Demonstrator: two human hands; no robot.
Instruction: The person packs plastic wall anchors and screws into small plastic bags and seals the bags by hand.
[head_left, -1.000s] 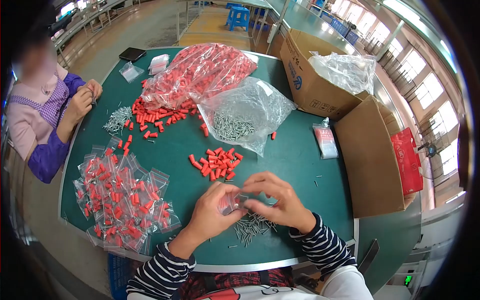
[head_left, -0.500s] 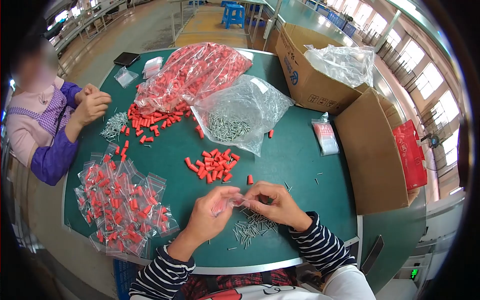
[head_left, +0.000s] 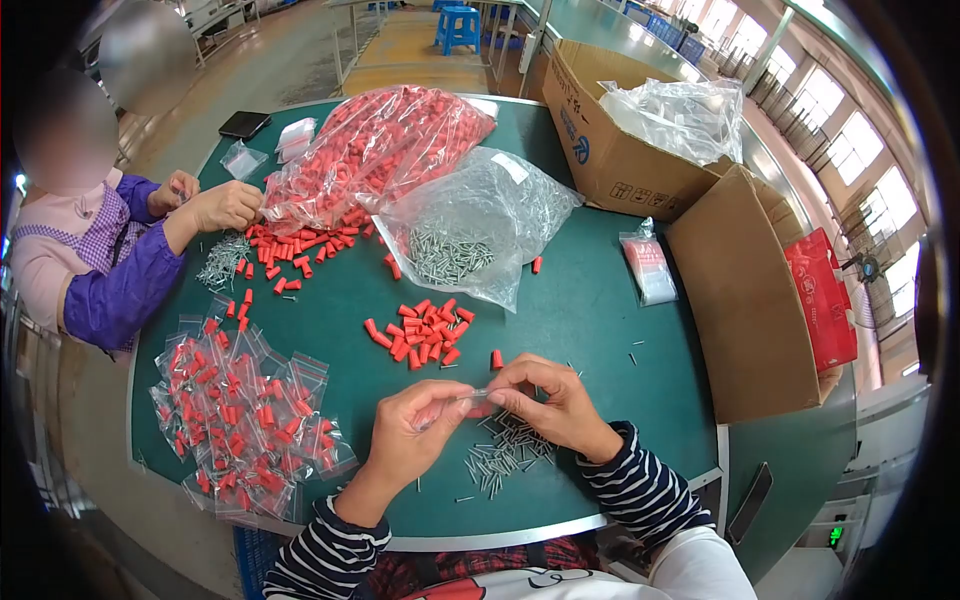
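Note:
Between my hands, a small clear zip bag (head_left: pixel 477 396) is pinched by its edges; what it contains is hard to make out. My left hand (head_left: pixel 412 428) closes on one side of the bag, and my right hand (head_left: pixel 553 408) grips the other with thumb and fingers. Below the right hand lies a loose pile of screws (head_left: pixel 497 466). Just beyond the fingers stands a single red plug (head_left: pixel 497 359), and farther off is a small heap of red plugs (head_left: pixel 424 334).
Filled zip bags (head_left: pixel 240 420) pile up at left. A big bag of red plugs (head_left: pixel 370 150) and a clear bag of screws (head_left: pixel 450 258) lie at the back. Cardboard boxes (head_left: pixel 745 300) line the right. A co-worker's hand (head_left: pixel 228 205) is at the far left.
The zip bag now looks flatter and more stretched between my fingers. The co-worker's hand has reached right toward the red plugs. Another person's head has come into view behind.

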